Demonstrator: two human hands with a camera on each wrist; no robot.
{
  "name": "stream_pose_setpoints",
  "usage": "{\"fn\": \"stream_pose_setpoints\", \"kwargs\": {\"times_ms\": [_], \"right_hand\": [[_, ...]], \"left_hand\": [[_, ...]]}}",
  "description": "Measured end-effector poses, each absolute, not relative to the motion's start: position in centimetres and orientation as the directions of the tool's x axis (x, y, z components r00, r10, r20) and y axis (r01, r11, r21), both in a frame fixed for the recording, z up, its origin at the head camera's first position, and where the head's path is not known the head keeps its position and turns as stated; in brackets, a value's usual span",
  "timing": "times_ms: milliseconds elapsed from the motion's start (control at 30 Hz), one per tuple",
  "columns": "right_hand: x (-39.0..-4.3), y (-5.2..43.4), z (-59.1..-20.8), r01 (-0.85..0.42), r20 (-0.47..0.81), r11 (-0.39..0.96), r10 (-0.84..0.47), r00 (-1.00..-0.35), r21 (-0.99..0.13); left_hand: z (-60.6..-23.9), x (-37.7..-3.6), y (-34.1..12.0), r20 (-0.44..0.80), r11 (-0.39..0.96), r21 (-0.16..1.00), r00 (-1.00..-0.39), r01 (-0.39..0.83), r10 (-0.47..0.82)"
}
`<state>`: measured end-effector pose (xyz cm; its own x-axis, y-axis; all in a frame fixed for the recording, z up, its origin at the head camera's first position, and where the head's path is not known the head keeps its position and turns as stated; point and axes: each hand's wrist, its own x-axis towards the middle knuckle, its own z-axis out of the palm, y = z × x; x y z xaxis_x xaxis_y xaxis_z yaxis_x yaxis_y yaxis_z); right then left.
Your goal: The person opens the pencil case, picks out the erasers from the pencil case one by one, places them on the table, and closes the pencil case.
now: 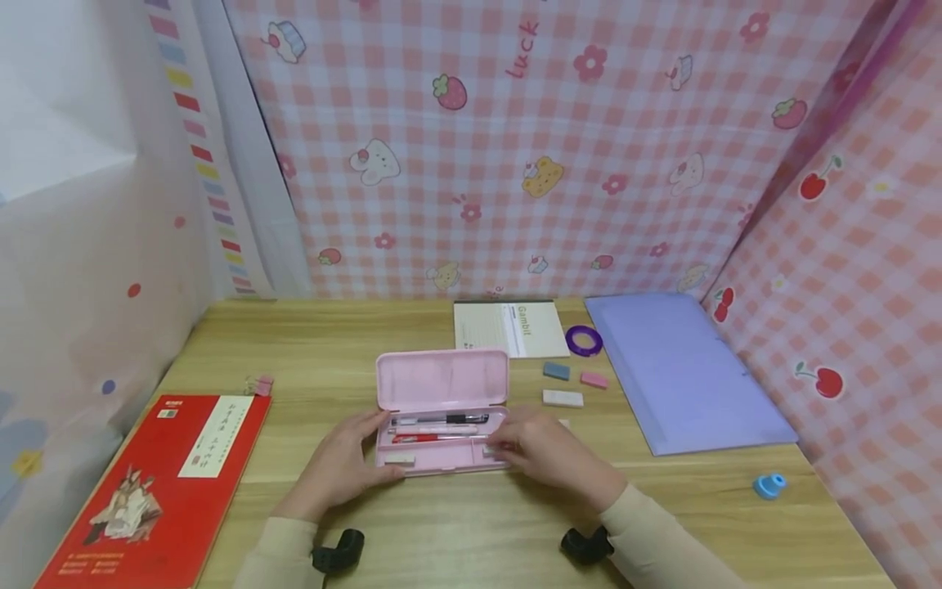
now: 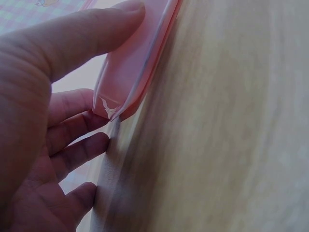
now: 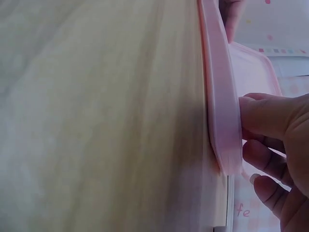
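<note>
Head view: a wooden table [image 1: 471,532] walled by pink checked cloth [image 1: 530,147]; 2 hands clasp the open pencil case [image 1: 441,409] at centre.
Left wrist: left hand [image 2: 48,121] grips its corner.
Right wrist: right hand [image 3: 275,145] grips its end.

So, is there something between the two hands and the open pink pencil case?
Nothing visible. The left hand and right hand already touch the ends of the pink pencil case on the wooden table.
</note>
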<state>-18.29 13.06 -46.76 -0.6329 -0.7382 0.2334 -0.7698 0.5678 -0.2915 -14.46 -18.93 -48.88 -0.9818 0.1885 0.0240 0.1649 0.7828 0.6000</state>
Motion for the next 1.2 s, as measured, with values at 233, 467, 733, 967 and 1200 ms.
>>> {"fn": "stream_pose_setpoints", "kwargs": {"times_ms": [233, 467, 733, 967, 1200], "right_hand": [[-18.4, 12.5, -46.7, -0.782, 0.214, 0.554, -0.758, -0.616, -0.285], [-18.4, 12.3, -46.8, -0.799, 0.245, 0.534, -0.764, -0.596, -0.277], [-17.3, 16.1, -45.1, -0.741, 0.379, 0.531, -0.640, -0.669, -0.410], [-17.7, 22.6, -45.1, -0.575, 0.313, 0.674, -0.482, -0.818, -0.464], [-18.5, 25.9, -46.4, -0.496, 0.224, 0.766, -0.442, -0.868, -0.409]], "left_hand": [[-49.0, -14.3, -19.0, 0.032, 0.792, 0.585, -0.981, 0.173, 0.191], [-49.1, -14.3, -19.0, 0.040, 0.793, 0.581, -0.980, 0.183, 0.197], [-49.1, -14.4, -18.7, 0.044, 0.788, 0.584, -0.977, 0.193, 0.207], [-48.9, -14.6, -18.8, 0.059, 0.789, 0.579, -0.976, 0.206, 0.212], [-49.1, -14.5, -19.0, 0.057, 0.791, 0.578, -0.977, 0.200, 0.206]]}}
